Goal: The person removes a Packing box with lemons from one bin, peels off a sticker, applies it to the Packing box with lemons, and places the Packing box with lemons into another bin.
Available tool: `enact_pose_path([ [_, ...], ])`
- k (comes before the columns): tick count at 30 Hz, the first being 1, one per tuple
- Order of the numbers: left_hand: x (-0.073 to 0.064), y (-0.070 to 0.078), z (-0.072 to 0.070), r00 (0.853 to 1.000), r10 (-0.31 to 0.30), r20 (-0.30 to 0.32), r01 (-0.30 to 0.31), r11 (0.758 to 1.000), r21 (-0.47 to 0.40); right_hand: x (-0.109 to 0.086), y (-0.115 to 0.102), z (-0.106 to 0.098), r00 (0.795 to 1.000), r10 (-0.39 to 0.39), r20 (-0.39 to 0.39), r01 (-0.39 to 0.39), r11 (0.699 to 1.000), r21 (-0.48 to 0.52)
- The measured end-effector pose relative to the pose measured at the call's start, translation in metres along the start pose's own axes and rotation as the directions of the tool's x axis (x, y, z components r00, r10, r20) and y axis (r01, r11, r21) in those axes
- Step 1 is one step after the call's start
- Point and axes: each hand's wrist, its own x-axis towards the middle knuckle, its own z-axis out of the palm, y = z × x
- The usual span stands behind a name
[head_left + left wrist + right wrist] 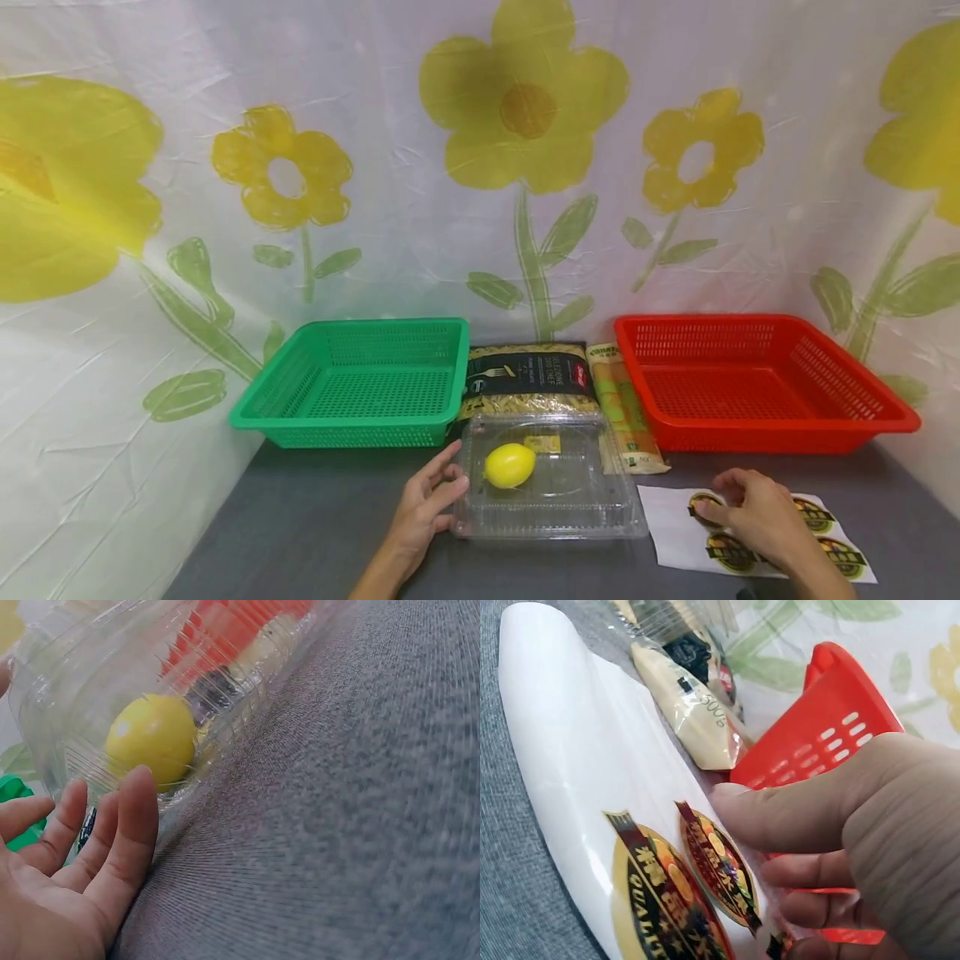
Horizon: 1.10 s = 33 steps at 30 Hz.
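Observation:
A clear plastic clamshell container [585, 521] stands shut in the middle of the table, with a yellow lemon [510, 466] inside. At its left side is my left hand [431, 500], fingertips against the clear wall; in the left wrist view its fingers [135, 817] reach up loosely extended beside the lemon. My right hand [761, 512] is over a white sheet [675, 533] of oval fruit stickers [731, 552], thumb and forefinger apart above one sticker. In the right wrist view the thumb [765, 817] extends over the sheet's edge, with the other fingers bent below it and partly hidden.
Behind the container lie a dark-labelled pasta bag [528, 375] and a long noodle packet [630, 417]. A green basket [348, 429] stands at the back left and a red basket [750, 433] at the back right. A flowered curtain [390, 250] hangs behind them.

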Motion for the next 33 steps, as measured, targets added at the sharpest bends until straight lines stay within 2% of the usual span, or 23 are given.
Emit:
enact_pose_path([
  [5, -0.001, 0.001, 0.000, 1.000, 0.002, 0.022, -0.002, 1.000, -0.009, 0.001, 0.000, 0.001, 0.999, 0.032, 0.042, -0.031, 0.999, -0.018],
  [12, -0.005, 0.003, -0.001, 1.000, -0.006, 0.022, 0.006, 1.000, 0.002, 0.002, 0.000, 0.004, 0.999, 0.015, 0.030, -0.014, 0.999, -0.031],
  [22, -0.004, 0.000, -0.002, 0.998, 0.000, 0.059, 0.001, 1.000, -0.023, 0.001, 0.003, 0.001, 0.999, 0.027, 0.047, -0.025, 0.999, -0.033],
  [30, -0.001, 0.001, -0.001, 0.999, 0.011, 0.044, -0.010, 0.999, -0.032, 0.000, 0.008, 0.006, 0.997, -0.074, -0.009, 0.074, 0.997, -0.006],
  [33, -0.003, 0.000, -0.003, 0.999, 0.010, 0.040, -0.009, 0.999, -0.033, -0.003, 0.010, 0.009, 0.996, -0.090, -0.019, 0.090, 0.996, 0.025],
])
